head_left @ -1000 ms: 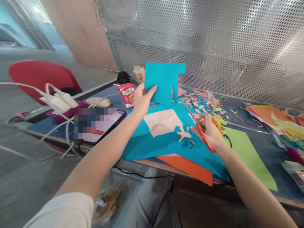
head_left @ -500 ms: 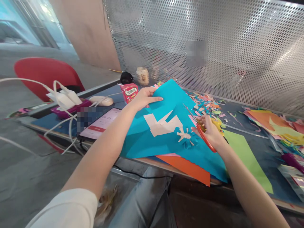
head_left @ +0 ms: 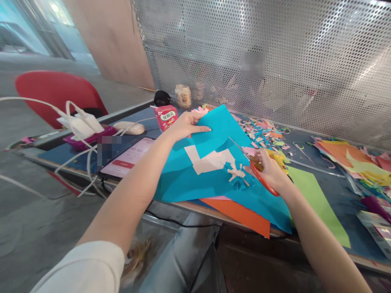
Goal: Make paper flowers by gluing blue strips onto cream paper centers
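Observation:
My left hand [head_left: 191, 127] pinches the upper left part of a blue sheet of paper [head_left: 218, 123], its thumb lying on top. The sheet's far corner is raised off the table. In my right hand [head_left: 267, 171] is a pair of scissors [head_left: 259, 173] with red-orange handles, its blades pointing left across the blue sheet's right edge. Below the blades lie a pale pink paper scrap [head_left: 210, 161] and a small fringed paper flower [head_left: 236, 173] in pale pink and blue. More blue paper [head_left: 180, 189] spreads underneath, with an orange sheet [head_left: 241, 215] sticking out at the table's front edge.
Colored paper clippings [head_left: 264, 132] are heaped behind the sheet. Right stand a green sheet [head_left: 317, 203] and stacked colored paper [head_left: 345, 156]. Left are a phone [head_left: 125, 160], a red drink carton [head_left: 166, 116], a mouse [head_left: 130, 127] and a purple power strip [head_left: 88, 140] with white cables.
The scissors have moved slightly left, their blades now reaching further over the blue sheet. The sheet's raised corner has shifted a little right and down. My left hand keeps its hold.

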The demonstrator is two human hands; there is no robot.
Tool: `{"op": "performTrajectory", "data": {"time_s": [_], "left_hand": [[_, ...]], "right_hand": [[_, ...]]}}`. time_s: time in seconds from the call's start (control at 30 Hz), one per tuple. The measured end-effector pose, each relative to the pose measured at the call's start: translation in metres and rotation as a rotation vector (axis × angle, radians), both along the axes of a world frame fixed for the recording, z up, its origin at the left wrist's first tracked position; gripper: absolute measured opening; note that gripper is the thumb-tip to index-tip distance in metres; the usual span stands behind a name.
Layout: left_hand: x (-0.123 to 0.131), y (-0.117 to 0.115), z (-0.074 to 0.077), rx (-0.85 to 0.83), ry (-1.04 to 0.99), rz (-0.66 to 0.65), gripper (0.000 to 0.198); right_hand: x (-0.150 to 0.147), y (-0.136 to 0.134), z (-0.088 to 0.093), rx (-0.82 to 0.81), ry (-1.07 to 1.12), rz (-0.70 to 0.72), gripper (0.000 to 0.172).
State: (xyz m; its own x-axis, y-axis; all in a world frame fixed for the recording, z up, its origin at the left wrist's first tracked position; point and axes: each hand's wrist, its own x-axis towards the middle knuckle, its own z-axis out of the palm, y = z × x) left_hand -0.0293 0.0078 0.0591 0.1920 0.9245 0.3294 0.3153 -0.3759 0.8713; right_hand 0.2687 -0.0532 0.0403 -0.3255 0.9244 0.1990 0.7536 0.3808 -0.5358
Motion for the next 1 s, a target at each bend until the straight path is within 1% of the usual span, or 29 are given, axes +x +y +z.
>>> {"op": "performTrajectory", "data": {"time_s": [0.33, 0.53, 0.67, 0.87, 1.0], "left_hand": [[0.002, 0.0, 0.0009, -0.001, 0.047, -0.001, 0.045], [0.0017, 0.001, 0.0008, 0.007, 0.026, 0.003, 0.039], [0.0021, 0.0012, 0.0, 0.0, 0.011, 0.001, 0.042], [0.003, 0.0036, -0.0024, -0.02, 0.003, 0.013, 0.04], [0.0046, 0.0052, -0.0032, -0.014, -0.017, 0.028, 0.042]], "right_hand": [[0.001, 0.0013, 0.0009, -0.042, 0.026, 0.008, 0.046], [0.0013, 0.0007, 0.0023, -0.004, 0.046, 0.047, 0.043], [0.001, -0.0001, 0.0034, -0.015, 0.052, 0.039, 0.038], [0.0008, -0.0005, 0.0038, -0.004, 0.06, 0.028, 0.041], [0.0026, 0.0027, 0.0009, 0.001, 0.074, 0.022, 0.04]]}}
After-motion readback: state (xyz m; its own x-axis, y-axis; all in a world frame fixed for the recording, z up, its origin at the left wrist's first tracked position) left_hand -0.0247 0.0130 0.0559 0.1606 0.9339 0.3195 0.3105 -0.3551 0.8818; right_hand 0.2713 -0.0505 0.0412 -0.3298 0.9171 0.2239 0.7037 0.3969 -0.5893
